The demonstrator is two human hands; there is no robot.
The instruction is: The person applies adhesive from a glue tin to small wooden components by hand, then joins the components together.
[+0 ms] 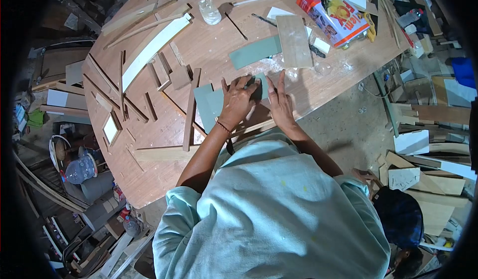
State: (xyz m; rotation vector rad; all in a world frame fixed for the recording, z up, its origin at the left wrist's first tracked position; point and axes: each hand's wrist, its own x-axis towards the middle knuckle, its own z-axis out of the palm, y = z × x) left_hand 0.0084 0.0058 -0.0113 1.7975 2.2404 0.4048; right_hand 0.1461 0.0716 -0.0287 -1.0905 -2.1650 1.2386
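Left hand: we see our left hand (238, 102) palm down on the green board (205, 110), its fingers bent towards a small green piece (262, 81); whether they pinch it, we cannot tell.
Right hand: our right hand (282, 104) is open, palm down, two fingers reaching straight out just right of that piece; we see nothing gripped in it.
Green board: it lies flat near our edge of the table (154, 184), partly hidden by the left hand.
Work in hand: we judge that we are steadying or lining up the green pieces by hand, with no tool in either hand.
Handling: we judge that a clean adjustment calls for light, flat fingertips and an even push along the edges.
Left side: a dark wooden strip (190, 117) lies just beside the green board, and a curved white strip (157, 52) farther left.
Far side: we have another green strip (251, 53), a thin wooden board (294, 40) and a glass jar (209, 13).
Far right: a red and white box (334, 12).
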